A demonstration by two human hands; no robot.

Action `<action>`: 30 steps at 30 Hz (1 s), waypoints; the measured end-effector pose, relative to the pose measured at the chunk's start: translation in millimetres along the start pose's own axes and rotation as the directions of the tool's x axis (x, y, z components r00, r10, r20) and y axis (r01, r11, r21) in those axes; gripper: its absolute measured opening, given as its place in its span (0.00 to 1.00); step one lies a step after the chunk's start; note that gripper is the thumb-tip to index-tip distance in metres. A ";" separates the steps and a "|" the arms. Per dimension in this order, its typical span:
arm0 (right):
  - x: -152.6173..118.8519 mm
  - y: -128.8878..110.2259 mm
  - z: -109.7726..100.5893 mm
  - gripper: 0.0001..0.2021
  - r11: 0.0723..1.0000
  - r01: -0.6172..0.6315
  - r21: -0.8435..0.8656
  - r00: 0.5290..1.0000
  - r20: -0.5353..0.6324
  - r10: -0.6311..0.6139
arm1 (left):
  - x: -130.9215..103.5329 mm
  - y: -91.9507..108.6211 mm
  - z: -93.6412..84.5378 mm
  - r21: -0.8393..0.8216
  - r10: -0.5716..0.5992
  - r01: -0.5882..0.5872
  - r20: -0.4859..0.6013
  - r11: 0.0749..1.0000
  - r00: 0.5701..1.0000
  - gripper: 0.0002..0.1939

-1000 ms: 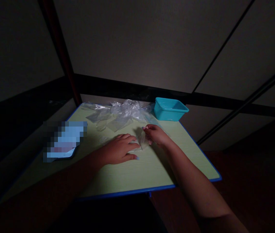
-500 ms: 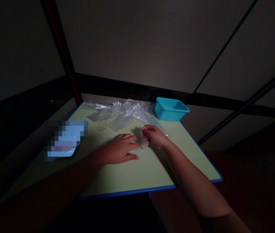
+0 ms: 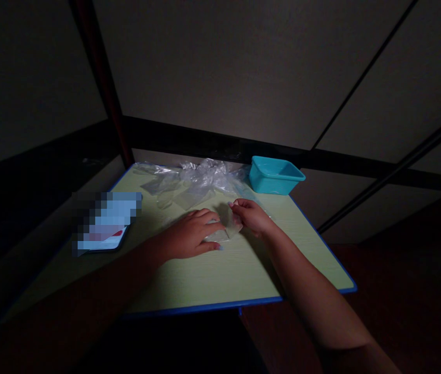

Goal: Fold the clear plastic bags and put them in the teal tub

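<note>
My left hand lies flat with its fingers spread over a clear plastic bag on the table, pressing it down. The thumb rests on the bare tabletop beside the bag. My right hand pinches the bag's right end between thumb and fingers and holds it raised a little above the table. Much of the bag is hidden under my left hand. Behind both hands sits a loose heap of crumpled clear plastic bags.
The light green table has a blue edge. A turquoise plastic basket stands at its back right corner. A phone, partly blurred out, lies at the left. A panelled wall rises behind the table.
My right hand has shifted slightly to the right with the pinched end of the bag, showing more of the film. My left hand stays nearly in place.
</note>
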State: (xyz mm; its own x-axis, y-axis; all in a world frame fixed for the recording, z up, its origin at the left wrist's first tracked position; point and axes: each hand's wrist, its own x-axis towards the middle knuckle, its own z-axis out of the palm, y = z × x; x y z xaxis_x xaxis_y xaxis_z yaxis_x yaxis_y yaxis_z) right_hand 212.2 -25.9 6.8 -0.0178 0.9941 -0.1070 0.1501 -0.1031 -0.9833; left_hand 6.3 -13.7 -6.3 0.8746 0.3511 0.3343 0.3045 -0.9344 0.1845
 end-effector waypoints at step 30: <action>-1.1 -12.6 -33.7 0.13 0.494 -0.182 -0.850 0.982 -0.131 0.136 | 1.7 -43.9 -12.5 -0.628 -0.685 0.459 -0.167 0.628 0.709 0.23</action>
State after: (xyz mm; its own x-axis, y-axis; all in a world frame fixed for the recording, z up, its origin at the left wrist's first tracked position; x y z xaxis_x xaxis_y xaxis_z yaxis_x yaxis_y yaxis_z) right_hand 243.6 -24.5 24.3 0.1328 0.9666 -0.2194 0.9178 -0.2035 -0.3410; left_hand -10.3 28.7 -2.2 0.3488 0.8989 0.2650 0.3558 -0.3886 0.8499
